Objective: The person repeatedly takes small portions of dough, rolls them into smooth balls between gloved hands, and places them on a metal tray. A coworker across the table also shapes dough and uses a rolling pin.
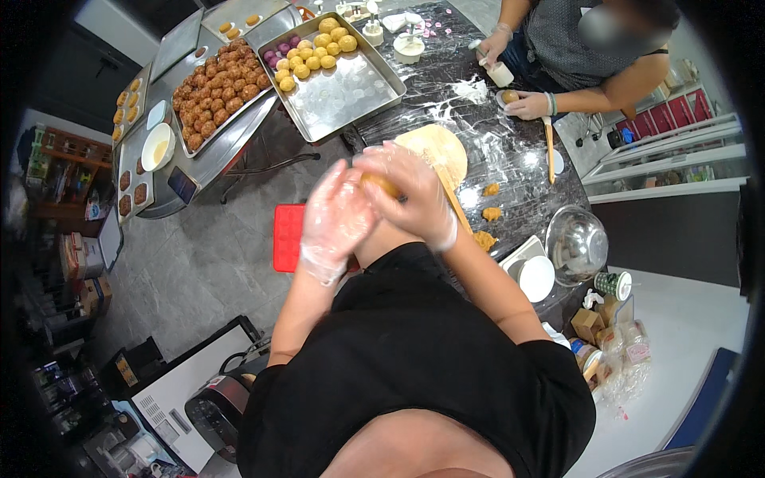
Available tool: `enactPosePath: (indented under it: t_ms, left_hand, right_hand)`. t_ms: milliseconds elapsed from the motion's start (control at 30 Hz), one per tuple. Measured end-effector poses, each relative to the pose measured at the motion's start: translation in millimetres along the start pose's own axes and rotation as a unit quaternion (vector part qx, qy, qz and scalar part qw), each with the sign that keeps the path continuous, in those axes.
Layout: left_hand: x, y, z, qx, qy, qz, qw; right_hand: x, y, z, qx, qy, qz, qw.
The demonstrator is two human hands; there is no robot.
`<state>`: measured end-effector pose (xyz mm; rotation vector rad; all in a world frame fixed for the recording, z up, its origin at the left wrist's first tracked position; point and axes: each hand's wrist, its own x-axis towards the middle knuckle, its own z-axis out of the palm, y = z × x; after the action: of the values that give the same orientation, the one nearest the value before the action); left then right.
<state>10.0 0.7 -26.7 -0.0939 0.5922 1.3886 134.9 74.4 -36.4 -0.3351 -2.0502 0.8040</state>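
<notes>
My left hand (339, 219) and my right hand (418, 195), both in clear plastic gloves, are cupped together in front of me. Between them is a yellow-brown ball of dough (378, 186), partly covered by my right fingers. The fingers are slightly blurred. Just beyond my right hand lie a round wooden board (450, 151) dusted with flour and a wooden rolling pin (453, 199). Small orange-brown dough pieces (492, 214) sit on the dark marbled table to the right.
A metal tray (335, 103) holds yellow and purple balls; another has brown balls (219, 92). A white bowl (158, 146) stands left. Across the table, a gloved person holds a white mold (500, 75). A scale (526, 253), white dish (536, 278) and steel bowl (577, 245) stand right.
</notes>
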Motion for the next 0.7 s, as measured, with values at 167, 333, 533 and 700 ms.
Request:
enactPosePath:
  t_ms: [167,333,533,700]
  left_hand:
    - [40.7,-21.8,-26.1,-0.079,-0.195,-0.014,0.978]
    - [45.9,2.4,-8.0,-0.091,-0.159,-0.034,0.983]
    - [85.0,4.9,-20.1,-0.206,-0.327,-0.101,0.917]
    - [67.2,8.7,25.1,-0.09,-0.118,-0.074,0.986]
  right_hand:
    - [9.1,-4.0,6.0,0.01,-0.006,0.018,1.0]
    - [-3.8,10.6,-2.1,-0.006,0.014,-0.009,1.0]
    - [25.7,47.2,-33.8,0.153,0.023,0.123,0.98]
    - [19.8,43.1,-44.8,0.206,0.158,0.219,0.941]
